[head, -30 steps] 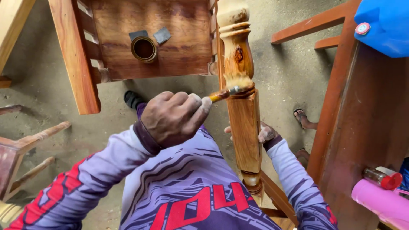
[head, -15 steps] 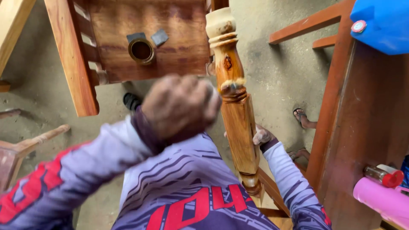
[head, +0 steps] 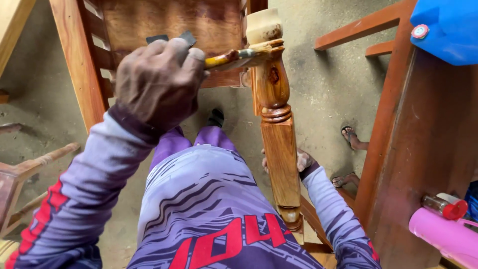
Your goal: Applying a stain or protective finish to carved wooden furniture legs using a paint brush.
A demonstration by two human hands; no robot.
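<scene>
Dusty concrete floor [head: 318,84], workshop. Left hand [head: 157,79], fingers clamped on yellow-handled paintbrush [head: 244,54], bristles against top of glossy turned wooden post [head: 275,124]; right hand [head: 301,162] behind post steadies it, grip hidden.

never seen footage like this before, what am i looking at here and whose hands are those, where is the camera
The camera sits on a person's head and looks down, so you see their own body, arms and legs in purple clothing from above. There is no machine, only two bare hands. The left hand has a closed grip on a small paintbrush whose bristles touch the pale, unfinished top of a turned wooden post; lower down the post looks glossy and darker. The right hand steadies the post from behind, partly hidden. Around them are reddish wooden furniture frames on a sandy floor. At the right, another person's sandalled feet stand nearby.
</scene>
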